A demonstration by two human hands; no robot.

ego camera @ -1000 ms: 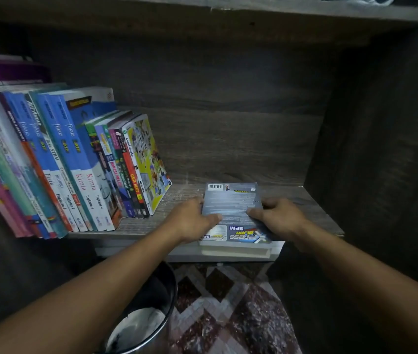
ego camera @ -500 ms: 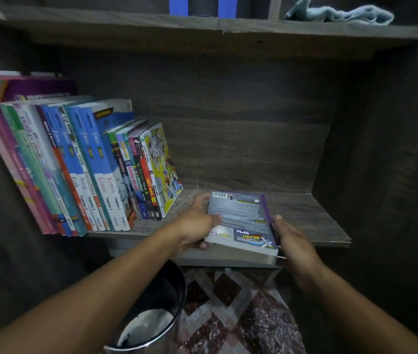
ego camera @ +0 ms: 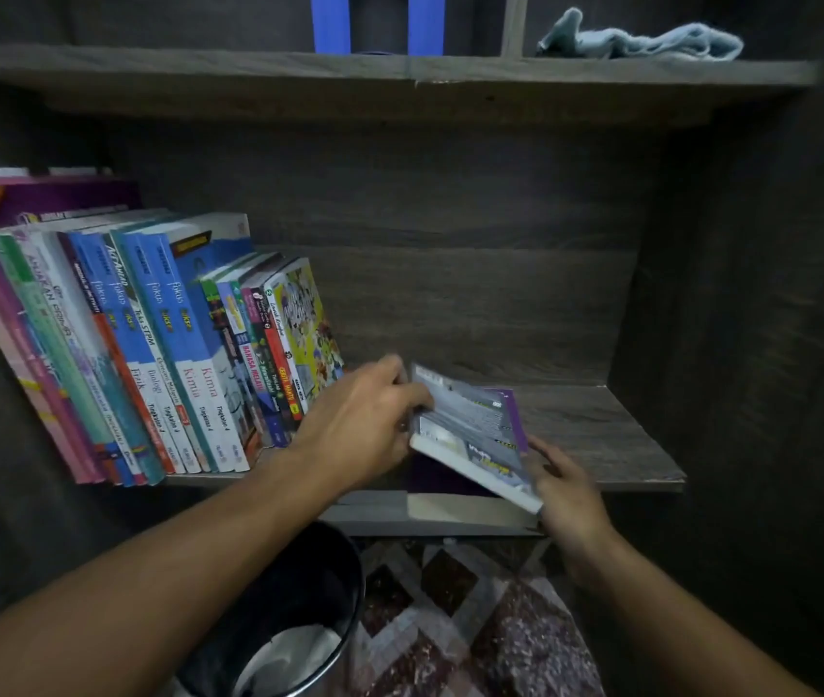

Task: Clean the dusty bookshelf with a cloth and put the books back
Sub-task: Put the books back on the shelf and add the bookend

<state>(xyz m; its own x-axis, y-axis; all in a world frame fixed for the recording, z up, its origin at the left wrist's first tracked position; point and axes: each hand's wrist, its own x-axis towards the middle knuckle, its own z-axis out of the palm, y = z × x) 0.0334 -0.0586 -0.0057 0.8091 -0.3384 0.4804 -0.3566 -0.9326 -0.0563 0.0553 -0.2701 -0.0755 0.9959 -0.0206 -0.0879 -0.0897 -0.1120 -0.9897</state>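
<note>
A grey-covered book (ego camera: 470, 435) is tilted up on its left side above a purple book (ego camera: 442, 480) that lies flat on the dark wooden shelf (ego camera: 601, 430). My left hand (ego camera: 364, 425) grips the grey book's left edge. From the right, my right hand (ego camera: 563, 482) holds its lower right corner. A row of upright books (ego camera: 148, 344) leans at the shelf's left. On the shelf above, at the right, lies a light blue cloth (ego camera: 641, 40).
A black bin (ego camera: 299, 606) with white paper inside stands on the patterned floor (ego camera: 475, 621) below the shelf. The dark side panel (ego camera: 752, 319) closes the shelf at the right. Blue uprights (ego camera: 332, 22) stand on the upper shelf.
The grey book lay flat under both hands; its left edge has been lifted and it now tilts. My right hand slid from the top to the book's right corner.
</note>
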